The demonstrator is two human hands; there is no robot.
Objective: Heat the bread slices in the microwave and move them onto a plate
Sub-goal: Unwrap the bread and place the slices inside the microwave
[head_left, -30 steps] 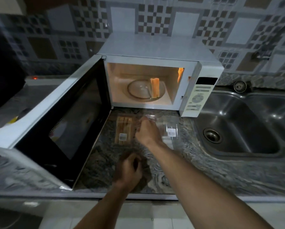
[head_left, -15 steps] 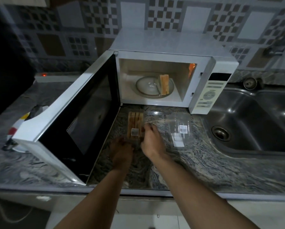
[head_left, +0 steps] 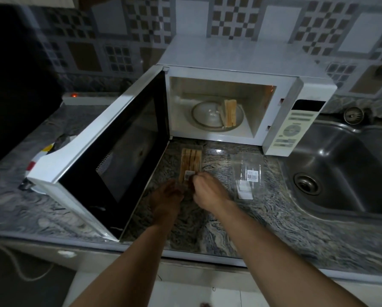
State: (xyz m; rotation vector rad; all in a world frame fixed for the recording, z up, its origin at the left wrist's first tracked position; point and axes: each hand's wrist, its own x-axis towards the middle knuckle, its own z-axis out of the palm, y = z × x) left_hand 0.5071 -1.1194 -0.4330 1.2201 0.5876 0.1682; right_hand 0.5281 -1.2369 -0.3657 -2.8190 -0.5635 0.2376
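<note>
Currently, likely unwrapping: right hand pinches bread packet mid-counter; left hand beside it (fingers shadowed, cannot tell). Next: peel open, load microwave.

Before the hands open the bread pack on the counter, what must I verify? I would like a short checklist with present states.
1. Microwave door open: ok.
2. Free room on turntable beside bread slices: ok.
3. Right hand pinches near end of bread pack: ok.
4. Left hand grips the pack: cannot tell, too dark.
5. Plate ready in view: not ok, none seen.
6. Empty wrapper lies apart from the pack: ok.
</note>
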